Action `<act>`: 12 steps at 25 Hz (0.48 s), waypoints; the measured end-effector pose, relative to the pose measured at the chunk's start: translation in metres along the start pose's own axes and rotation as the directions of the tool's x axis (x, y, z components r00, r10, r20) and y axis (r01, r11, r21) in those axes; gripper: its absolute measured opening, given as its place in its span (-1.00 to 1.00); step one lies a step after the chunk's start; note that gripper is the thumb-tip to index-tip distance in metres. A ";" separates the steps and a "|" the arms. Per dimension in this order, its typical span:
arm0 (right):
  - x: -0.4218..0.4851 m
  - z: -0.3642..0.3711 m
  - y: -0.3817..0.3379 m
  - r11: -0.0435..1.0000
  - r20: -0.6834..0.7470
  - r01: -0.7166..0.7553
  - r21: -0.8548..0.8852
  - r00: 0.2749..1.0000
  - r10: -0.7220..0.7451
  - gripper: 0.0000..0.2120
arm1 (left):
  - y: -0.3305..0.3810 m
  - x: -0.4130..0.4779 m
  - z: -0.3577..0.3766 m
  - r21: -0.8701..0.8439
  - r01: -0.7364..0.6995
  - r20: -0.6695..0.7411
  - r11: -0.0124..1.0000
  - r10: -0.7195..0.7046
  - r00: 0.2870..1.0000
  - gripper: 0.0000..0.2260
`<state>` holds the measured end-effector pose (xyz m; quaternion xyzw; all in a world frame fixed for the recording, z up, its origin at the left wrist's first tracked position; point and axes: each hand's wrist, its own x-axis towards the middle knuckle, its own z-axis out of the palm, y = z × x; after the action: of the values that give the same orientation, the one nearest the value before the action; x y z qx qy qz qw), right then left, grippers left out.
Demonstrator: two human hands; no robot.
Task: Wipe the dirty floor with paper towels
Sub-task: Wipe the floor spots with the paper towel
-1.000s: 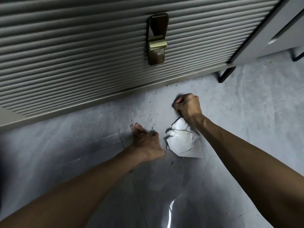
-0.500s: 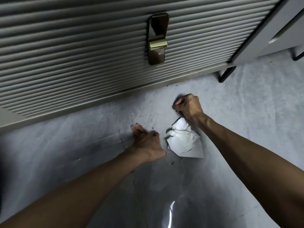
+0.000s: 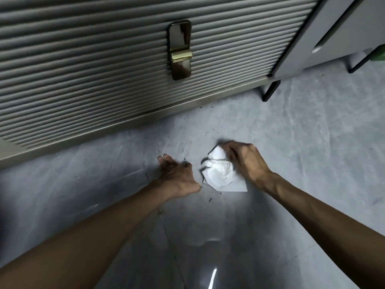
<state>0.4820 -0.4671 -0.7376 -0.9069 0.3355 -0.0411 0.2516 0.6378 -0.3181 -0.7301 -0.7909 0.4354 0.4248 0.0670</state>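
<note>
A crumpled white paper towel (image 3: 220, 176) lies on the grey floor (image 3: 302, 142), one flat corner pointing toward me. My right hand (image 3: 248, 161) is over its far upper edge, blurred by motion, with its fingers curled onto the crumpled top. To the left of the towel, my left hand (image 3: 179, 174) rests flat on the floor with straight fingers and does not touch it. Small dark specks of dirt (image 3: 208, 132) are scattered on the floor beyond and around the towel.
A ribbed grey shutter door (image 3: 104, 69) with a brass and brown handle (image 3: 180, 51) runs along the far side. A grey cabinet (image 3: 333, 28) on thin black legs (image 3: 269, 90) stands at the right. A glare patch shines on the near floor.
My right hand, a fist on the floor beyond the towel, has come back toward me onto the towel's top edge. The left hand has stayed in place.
</note>
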 end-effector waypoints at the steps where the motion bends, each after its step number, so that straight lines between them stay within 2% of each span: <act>1: -0.006 0.002 0.000 0.996 0.028 0.060 -0.068 0.998 -0.058 -0.88 | 0.001 0.000 0.000 -0.003 0.002 0.002 1.000 -0.002 1.000 -0.22; 3: -0.011 0.015 0.003 0.964 0.106 0.160 -0.210 0.984 -0.140 -0.68 | 0.002 -0.001 -0.001 0.000 0.006 -0.005 1.000 -0.006 1.000 -0.22; 4: -0.010 0.020 0.005 0.962 0.112 0.175 -0.211 0.982 -0.154 -0.65 | 0.002 -0.003 -0.002 0.004 0.003 -0.009 1.000 -0.003 1.000 -0.22; 6: -0.002 0.021 0.002 0.979 0.039 0.152 -0.137 0.988 -0.148 -0.76 | 0.000 0.000 0.000 0.007 -0.011 -0.019 1.000 0.011 1.000 -0.23; 8: 0.023 0.015 0.010 0.997 -0.136 0.021 -0.078 0.990 -0.032 -0.84 | -0.004 0.006 0.004 -0.013 -0.026 -0.033 1.000 0.026 0.999 -0.24; 10: 0.064 0.005 0.031 0.980 -0.341 -0.173 -0.100 0.931 0.130 -0.85 | -0.007 0.011 0.008 -0.030 -0.022 -0.031 0.999 0.021 0.999 -0.22; 12: 0.101 0.005 0.042 0.923 -0.408 -0.378 -0.071 0.855 0.320 -0.79 | -0.009 0.011 0.010 -0.022 -0.021 -0.018 1.000 0.020 1.000 -0.17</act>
<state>0.5366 -0.5564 -0.7716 -0.8204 0.5399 -0.1487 0.1152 0.6414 -0.3151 -0.7467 -0.7909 0.4392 0.4232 0.0498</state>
